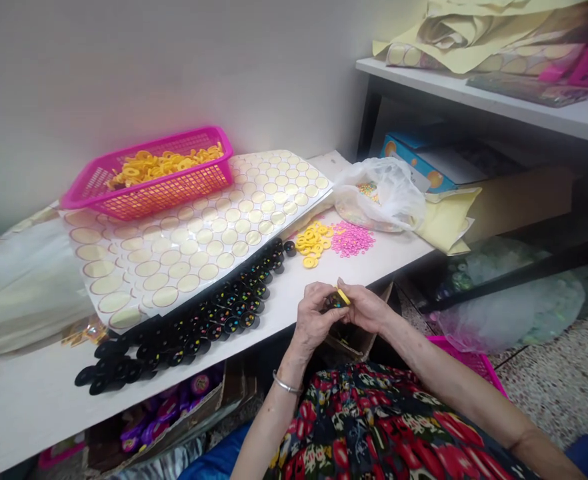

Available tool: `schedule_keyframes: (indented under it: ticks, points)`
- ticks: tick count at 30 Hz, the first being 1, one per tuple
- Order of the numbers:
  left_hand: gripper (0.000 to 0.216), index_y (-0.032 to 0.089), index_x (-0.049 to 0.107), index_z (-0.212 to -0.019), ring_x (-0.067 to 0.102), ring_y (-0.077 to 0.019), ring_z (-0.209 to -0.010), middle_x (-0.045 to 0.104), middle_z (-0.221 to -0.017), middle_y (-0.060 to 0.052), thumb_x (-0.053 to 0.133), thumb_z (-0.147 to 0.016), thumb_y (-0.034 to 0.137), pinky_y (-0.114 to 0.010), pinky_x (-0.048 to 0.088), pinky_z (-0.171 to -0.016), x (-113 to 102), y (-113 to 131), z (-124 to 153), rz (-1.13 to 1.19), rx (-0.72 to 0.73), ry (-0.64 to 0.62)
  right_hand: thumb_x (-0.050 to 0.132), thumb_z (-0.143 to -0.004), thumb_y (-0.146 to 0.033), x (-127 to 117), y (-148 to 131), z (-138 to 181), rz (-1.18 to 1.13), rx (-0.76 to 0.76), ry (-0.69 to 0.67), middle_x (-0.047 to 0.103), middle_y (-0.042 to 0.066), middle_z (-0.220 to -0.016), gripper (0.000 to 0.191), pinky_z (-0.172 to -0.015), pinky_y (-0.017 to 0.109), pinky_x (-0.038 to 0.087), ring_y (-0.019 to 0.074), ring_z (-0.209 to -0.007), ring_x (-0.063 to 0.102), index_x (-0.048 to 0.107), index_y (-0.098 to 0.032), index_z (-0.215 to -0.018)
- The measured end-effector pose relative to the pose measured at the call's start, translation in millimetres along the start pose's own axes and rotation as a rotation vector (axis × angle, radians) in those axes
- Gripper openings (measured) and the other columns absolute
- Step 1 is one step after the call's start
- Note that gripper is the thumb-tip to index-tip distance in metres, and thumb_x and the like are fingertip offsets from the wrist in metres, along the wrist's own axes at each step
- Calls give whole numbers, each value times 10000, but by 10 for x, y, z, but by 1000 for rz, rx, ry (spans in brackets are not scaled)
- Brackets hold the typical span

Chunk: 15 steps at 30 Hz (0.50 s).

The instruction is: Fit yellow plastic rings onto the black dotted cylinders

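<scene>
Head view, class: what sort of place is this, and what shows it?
Probably a piecework assembly bench: rows of black round parts, a pink basket of yellow rings, and sheets of round stickers. The left hand and right hand pinch a black piece.

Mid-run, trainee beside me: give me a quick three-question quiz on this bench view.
1. True or false: the basket is empty.
2. What lies just right of the loose ring pile on the table? A. pink beads B. coins C. screws
3. What colour is the ring pinched between the left hand and right hand?
Key: 1 false; 2 A; 3 yellow.
</scene>
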<state>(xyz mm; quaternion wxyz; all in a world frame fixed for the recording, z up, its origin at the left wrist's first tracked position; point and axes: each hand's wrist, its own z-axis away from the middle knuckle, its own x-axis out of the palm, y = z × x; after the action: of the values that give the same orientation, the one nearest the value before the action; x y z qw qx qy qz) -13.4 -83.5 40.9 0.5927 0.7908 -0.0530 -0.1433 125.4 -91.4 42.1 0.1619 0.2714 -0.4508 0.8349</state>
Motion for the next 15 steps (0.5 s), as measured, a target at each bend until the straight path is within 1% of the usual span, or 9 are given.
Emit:
schedule_keyframes:
  ticks: [1,3,5,7,9,11,13,15]
  points:
    - [326,216,665,-924,505,-192,-907,590,-869,-43,752,-614,264,-331,419,-825,1,-8,4,-6,-6,10,609,-729,-495,17,19,6,20,-39,35,574,-2,-628,366,-379,191,370,65,-440,463,634,-131,-752]
    - [340,221,669,-919,504,-188,-894,594,-851,-37,765,-596,265,-331,415,-823,11,-31,2,-20,-10,43,620,-723,-476,56,60,4,72,-179,149,564,-12,-608,335,-402,198,354,65,-451,440,635,-141,-719]
    - [360,226,673,-922,503,-187,-889,599,-842,-33,775,-580,272,-333,413,-825,28,-64,-16,-21,-11,77,644,-706,-436,92,87,-18,115,-345,260,573,-12,-612,292,-475,212,373,75,-512,455,639,-145,-679]
    - [376,224,675,-916,507,-186,-887,601,-845,-34,786,-559,273,-330,419,-819,39,-108,-48,3,-22,88,675,-668,-395,113,79,-57,136,-442,327,588,-8,-618,251,-551,229,384,91,-573,477,643,-147,-648]
    - [360,218,679,-896,517,-182,-870,598,-839,-35,787,-555,262,-322,429,-802,33,-161,-91,25,-61,71,703,-616,-363,115,37,-104,125,-463,370,580,-14,-589,221,-560,237,370,96,-572,472,634,-153,-619]
    - [334,208,680,-878,530,-173,-838,591,-834,-33,778,-561,246,-315,437,-780,4,-211,-136,25,-131,59,716,-576,-347,98,-27,-150,98,-434,393,554,-25,-549,219,-519,234,339,89,-527,442,607,-158,-594]
    - [315,197,678,-874,541,-167,-819,592,-842,-34,762,-572,223,-313,439,-776,-46,-243,-174,11,-199,51,713,-562,-354,67,-93,-192,87,-410,414,527,-31,-524,239,-481,228,304,81,-489,408,575,-160,-583]
    - [316,190,673,-884,548,-168,-839,602,-868,-38,746,-577,196,-313,434,-798,-101,-250,-199,13,-229,44,703,-565,-371,25,-146,-233,123,-418,450,500,-38,-501,261,-459,223,274,74,-466,379,548,-162,-578]
